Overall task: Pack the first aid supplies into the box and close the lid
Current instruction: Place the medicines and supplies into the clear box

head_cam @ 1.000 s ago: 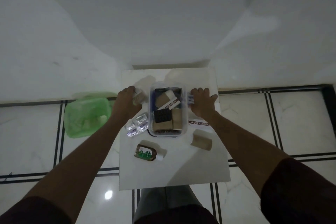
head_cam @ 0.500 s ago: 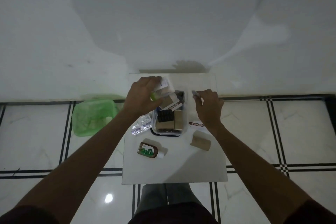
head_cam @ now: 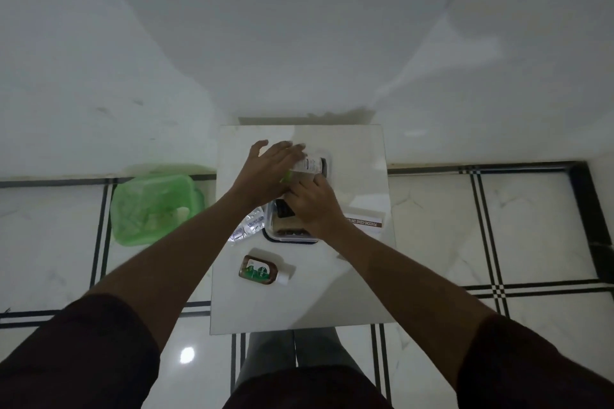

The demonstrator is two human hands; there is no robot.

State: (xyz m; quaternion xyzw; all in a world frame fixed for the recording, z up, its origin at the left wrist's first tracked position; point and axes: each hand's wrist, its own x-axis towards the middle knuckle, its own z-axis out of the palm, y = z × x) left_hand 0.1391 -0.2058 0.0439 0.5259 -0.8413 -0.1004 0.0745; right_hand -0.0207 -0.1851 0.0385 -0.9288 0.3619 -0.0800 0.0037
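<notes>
A clear plastic box [head_cam: 288, 237] with a dark rim stands in the middle of the small white table [head_cam: 299, 302], with brown and dark packets inside. My left hand [head_cam: 269, 173] lies over its far end with fingers stretched out, on a white tube [head_cam: 310, 165] with a green cap. My right hand [head_cam: 315, 206] covers the middle of the box and touches the tube's near end; its fingertips are hidden. A brown bottle [head_cam: 259, 271] with a white cap lies in front of the box. Silver blister packs [head_cam: 247, 227] lie at the box's left.
A white carton with a brown strip [head_cam: 363, 221] lies to the right of the box, partly behind my right wrist. On the tiled floor to the left of the table sits a green plastic container [head_cam: 151, 206]. A wall rises just behind the table.
My left hand has carried the white tube from the table's left side to over the far end of the box. My right hand has moved from the box's right side onto the box.
</notes>
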